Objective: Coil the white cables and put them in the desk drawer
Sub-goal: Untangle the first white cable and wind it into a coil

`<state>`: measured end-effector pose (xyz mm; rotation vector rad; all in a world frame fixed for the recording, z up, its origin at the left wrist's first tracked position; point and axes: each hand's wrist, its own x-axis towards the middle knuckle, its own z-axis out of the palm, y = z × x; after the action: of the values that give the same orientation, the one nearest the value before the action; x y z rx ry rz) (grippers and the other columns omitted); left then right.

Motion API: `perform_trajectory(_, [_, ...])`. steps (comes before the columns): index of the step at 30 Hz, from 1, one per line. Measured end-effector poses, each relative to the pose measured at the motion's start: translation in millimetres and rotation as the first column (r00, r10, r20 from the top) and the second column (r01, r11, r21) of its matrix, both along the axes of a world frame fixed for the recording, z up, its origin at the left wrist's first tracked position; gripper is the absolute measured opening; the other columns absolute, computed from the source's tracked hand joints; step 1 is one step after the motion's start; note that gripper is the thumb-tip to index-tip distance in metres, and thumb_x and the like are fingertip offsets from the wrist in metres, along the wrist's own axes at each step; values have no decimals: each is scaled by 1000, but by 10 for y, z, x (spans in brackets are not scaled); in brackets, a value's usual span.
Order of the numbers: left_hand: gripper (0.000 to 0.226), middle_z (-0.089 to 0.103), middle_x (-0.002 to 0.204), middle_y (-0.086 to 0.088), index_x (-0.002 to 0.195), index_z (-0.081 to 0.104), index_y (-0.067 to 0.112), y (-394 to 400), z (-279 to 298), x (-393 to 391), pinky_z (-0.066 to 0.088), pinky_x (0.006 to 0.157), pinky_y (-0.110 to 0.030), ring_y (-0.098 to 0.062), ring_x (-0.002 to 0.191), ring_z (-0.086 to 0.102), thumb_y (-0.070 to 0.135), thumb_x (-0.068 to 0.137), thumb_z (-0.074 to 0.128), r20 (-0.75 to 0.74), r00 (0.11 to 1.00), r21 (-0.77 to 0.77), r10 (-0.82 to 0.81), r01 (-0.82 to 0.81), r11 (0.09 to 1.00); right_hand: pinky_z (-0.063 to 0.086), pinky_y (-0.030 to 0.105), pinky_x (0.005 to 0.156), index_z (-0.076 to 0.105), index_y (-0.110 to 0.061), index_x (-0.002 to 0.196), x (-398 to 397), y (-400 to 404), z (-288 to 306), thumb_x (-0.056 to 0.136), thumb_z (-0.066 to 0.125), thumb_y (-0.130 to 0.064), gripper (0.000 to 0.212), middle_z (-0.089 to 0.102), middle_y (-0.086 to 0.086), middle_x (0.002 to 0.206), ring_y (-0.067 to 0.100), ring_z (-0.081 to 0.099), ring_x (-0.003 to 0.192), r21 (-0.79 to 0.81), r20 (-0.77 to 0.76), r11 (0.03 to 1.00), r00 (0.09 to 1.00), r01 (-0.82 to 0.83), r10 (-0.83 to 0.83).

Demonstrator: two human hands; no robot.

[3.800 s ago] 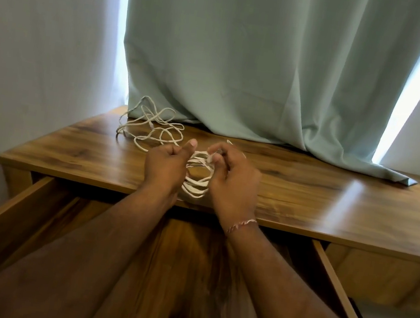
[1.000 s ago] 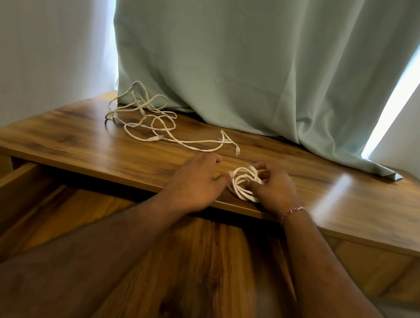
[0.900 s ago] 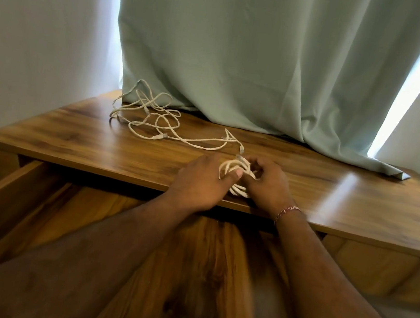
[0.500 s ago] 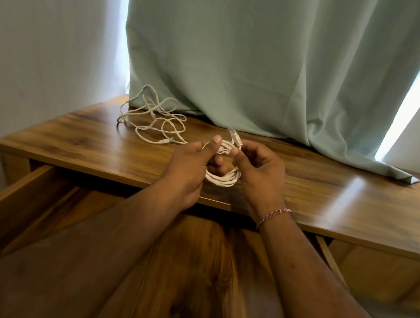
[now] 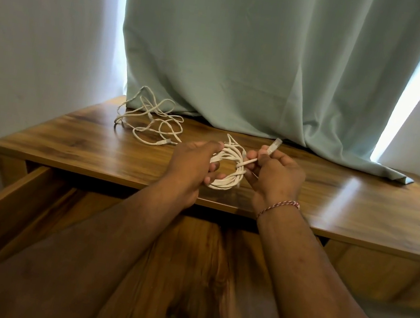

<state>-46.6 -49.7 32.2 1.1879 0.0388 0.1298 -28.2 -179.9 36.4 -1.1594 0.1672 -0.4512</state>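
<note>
Head view looks down over two bare forearms onto a desk (image 5: 361,197) of glossy brown wood-grain board with a straight front edge. The left hand (image 5: 191,167) curls its fingers through and around the coiled cable (image 5: 223,181), a round bundle of thin, smooth white cord, gripping its left side just above the desk's front edge near the middle. The right hand (image 5: 274,176), with a red-and-white thread band (image 5: 282,206) at the wrist, pinches the cable's free end, so that the pale plug (image 5: 273,146) sticks up past the fingertips; that end crosses the coil's right side. A second white cable (image 5: 151,123) lies loose and tangled in open loops at the desk's back left corner, touching the hem of the curtain (image 5: 246,55). The curtain is soft, matte, pale green cloth in long folds, pooling along the desk's back edge, with bright daylight slits at either side and plain pale walls beyond. The drawer (image 5: 0,206) stands open below the front edge, its wooden side wall and floor showing.

Half a second ago the coil was held tighter between both hands; now the right hand has drawn the plug end out and up to the right.
</note>
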Motion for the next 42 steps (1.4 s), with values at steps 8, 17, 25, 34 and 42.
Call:
perform_trajectory(8, [16,53,60,-1,91,69,12,132,-89,4,38,37,-19,-14,47,48,21,102,63,1,995,18,99,-99,995,63,37,75,72,-30,125,-9,-67,-192,100,61,-30,28,78,-11,97,8,73,84,-850,319,493,927,186,200])
perform_trajectory(17, [19,60,62,1,94,71,11,227,-89,74,44,45,-25,-10,54,49,24,104,60,69,996,125,56,-64,990,49,18,73,75,-17,115,-96,-83,-141,96,65,-10,23,72,-13,91,-2,59,78,-923,370,231,874,308,315])
perform_trajectory(25, [24,53,57,-4,95,69,12,286,-80,72,36,36,-21,-14,43,46,27,107,54,81,995,183,54,-68,981,46,30,85,76,-15,112,-23,-67,-181,94,56,-8,27,66,0,100,16,53,96,-964,250,-7,912,267,324])
perform_trajectory(34, [23,74,90,-12,96,71,10,255,-152,138,45,41,-23,-13,62,61,23,106,55,67,982,38,174,-177,984,49,28,73,55,-27,127,-227,381,-281,96,64,-32,32,62,-8,94,14,60,89,-881,405,334,900,336,163])
perform_trajectory(42, [18,64,75,-4,94,73,14,211,-181,177,45,44,-26,-12,56,50,24,103,61,78,985,61,155,-160,985,62,34,81,75,-18,112,-150,330,-230,95,69,-13,19,75,-6,96,8,71,85,-752,291,622,957,218,17])
